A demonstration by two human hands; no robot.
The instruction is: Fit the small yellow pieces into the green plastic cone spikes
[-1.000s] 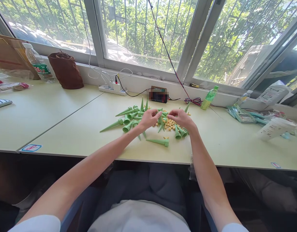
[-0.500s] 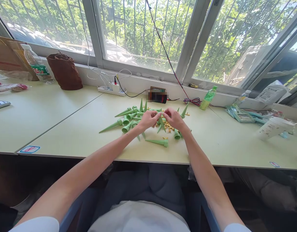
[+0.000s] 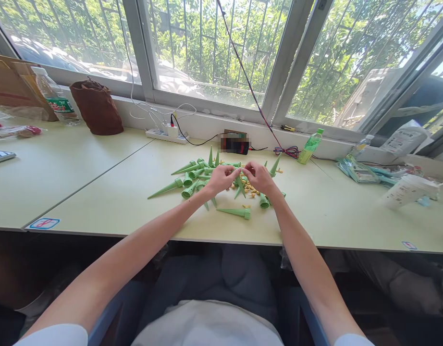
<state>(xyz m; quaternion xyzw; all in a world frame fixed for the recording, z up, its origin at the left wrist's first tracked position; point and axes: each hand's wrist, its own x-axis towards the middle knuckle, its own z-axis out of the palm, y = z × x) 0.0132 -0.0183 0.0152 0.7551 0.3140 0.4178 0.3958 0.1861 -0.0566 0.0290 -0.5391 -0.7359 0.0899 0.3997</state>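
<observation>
My left hand (image 3: 222, 179) pinches the wide head of a green plastic plant watering spike (image 3: 239, 185), whose point hangs downward. My right hand (image 3: 258, 177) meets it at the same head, thumb and finger closed together; what lies between those fingertips is hidden. Beneath and to the right of the held spike is a pile of small yellow plastic pieces (image 3: 252, 190), partly covered by my hands. More green spikes (image 3: 188, 191) lie in a heap to the left. One separate spike with a yellow piece at its head (image 3: 234, 212) lies flat nearer to me.
Behind the heap, a dark device (image 3: 236, 142) leans near the window ledge with a cable. A green drink bottle (image 3: 311, 146) stands at the back right, a white cup (image 3: 405, 191) farther right. A brown bag (image 3: 96, 106) and power strip (image 3: 167, 134) sit at the back left.
The point of the held spike has shifted slightly left. Both hands stay in nearly the same place, fingers together at its head.
</observation>
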